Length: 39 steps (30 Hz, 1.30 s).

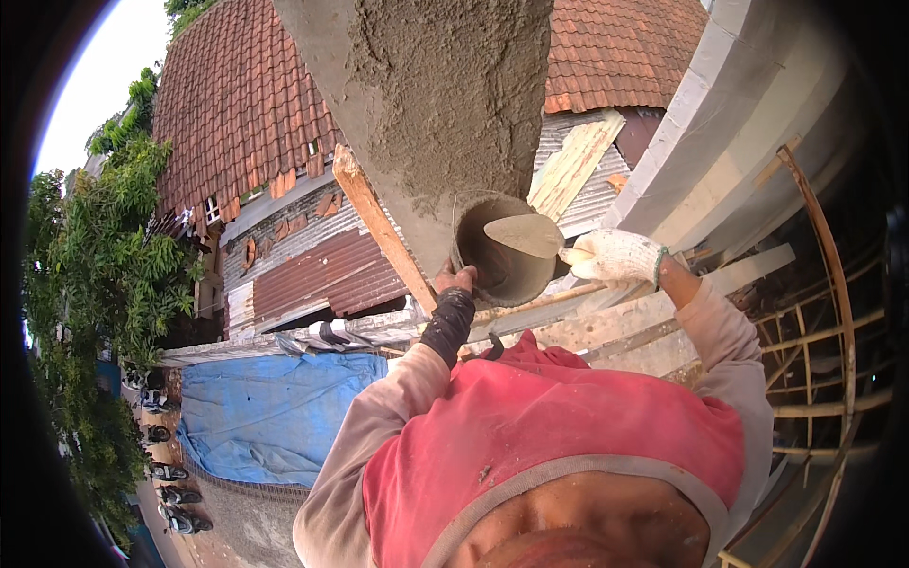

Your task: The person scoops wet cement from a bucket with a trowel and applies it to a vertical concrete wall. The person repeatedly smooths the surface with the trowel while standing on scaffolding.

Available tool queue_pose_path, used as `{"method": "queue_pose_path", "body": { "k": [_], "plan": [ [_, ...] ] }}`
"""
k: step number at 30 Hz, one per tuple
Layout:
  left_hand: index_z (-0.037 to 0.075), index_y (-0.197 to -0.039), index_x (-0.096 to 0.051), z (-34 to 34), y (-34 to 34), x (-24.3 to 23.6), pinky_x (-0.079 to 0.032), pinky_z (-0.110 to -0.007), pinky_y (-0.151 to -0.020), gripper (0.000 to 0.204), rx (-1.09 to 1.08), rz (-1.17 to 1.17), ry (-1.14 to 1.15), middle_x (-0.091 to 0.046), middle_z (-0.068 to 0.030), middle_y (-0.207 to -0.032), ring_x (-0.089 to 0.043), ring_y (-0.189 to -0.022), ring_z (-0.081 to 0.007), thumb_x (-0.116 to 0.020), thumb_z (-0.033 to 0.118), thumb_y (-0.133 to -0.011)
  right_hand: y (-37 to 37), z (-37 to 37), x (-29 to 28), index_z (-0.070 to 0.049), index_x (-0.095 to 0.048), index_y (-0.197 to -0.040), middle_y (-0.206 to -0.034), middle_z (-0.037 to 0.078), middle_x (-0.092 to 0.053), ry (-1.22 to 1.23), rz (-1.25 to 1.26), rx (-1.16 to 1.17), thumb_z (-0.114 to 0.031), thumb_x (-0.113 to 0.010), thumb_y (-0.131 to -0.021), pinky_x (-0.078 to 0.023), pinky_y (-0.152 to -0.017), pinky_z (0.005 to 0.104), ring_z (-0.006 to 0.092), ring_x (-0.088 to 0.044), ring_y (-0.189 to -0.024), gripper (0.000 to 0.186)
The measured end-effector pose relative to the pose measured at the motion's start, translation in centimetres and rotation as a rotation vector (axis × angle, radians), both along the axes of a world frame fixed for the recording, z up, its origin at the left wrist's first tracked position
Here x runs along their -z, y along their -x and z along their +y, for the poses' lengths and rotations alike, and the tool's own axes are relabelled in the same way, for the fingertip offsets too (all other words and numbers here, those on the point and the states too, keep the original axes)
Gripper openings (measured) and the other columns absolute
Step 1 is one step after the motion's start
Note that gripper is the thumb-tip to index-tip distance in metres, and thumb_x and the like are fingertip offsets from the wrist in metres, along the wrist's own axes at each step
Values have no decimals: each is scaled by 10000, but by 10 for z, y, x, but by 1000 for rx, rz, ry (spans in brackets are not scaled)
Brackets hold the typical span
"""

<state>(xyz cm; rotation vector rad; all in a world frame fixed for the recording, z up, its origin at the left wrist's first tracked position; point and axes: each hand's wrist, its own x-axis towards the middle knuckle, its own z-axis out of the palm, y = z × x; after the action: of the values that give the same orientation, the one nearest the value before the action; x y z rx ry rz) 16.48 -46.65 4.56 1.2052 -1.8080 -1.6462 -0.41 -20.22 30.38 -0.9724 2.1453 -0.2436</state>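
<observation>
My left hand [456,277] is bare, with a dark wrap around the wrist. It is closed on the near left side of a grey, mortar-stained bucket [530,276], which is tipped so that its inside faces me. My right hand [615,257], in a whitish knitted glove, grips a trowel by its handle. The leaf-shaped trowel blade [525,235], coated grey, lies across the bucket's mouth. Just beyond the bucket rises a column-like surface [445,104] covered with rough, damp-looking mortar. How much the bucket holds is hard to make out.
A wooden plank [379,227] leans left of the plastered surface. Boards [625,322] run below my right arm, and bamboo scaffolding [814,412] stands at the right. A blue tarp [275,417] lies lower down at the left, near parked motorbikes [180,497]. Tiled roofs [246,104] are behind.
</observation>
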Motion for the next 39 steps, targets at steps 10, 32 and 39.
{"method": "queue_pose_path", "body": {
  "k": [10,32,39],
  "plan": [
    [-37,-1495,-646,43,67,-35,-579,-366,-1006,764,283,-44,261,-799,-228,-1234,-768,-1114,-268,-777,132,-762,-60,19,164,-42,-647,-1045,-868,175,-744,155,772,-293,-153,-612,-978,-623,-682,483,358,-786,-800,134],
    [-96,-1234,-718,8,86,-64,-561,-328,-840,493,157,481,378,-766,-113,-972,-656,-867,-162,-709,17,-754,16,-3,119,4,-633,-1262,-956,245,-781,244,734,52,-146,-573,-993,-625,-756,522,391,-787,-894,314],
    [-77,-1134,-727,8,93,-83,-537,-305,-811,386,181,493,352,-724,-44,-925,-623,-850,-152,-701,-24,-753,21,9,124,-13,-645,-1063,-873,208,-775,212,769,-162,-150,-607,-989,-637,-694,474,364,-805,-859,160]
  ]
}}
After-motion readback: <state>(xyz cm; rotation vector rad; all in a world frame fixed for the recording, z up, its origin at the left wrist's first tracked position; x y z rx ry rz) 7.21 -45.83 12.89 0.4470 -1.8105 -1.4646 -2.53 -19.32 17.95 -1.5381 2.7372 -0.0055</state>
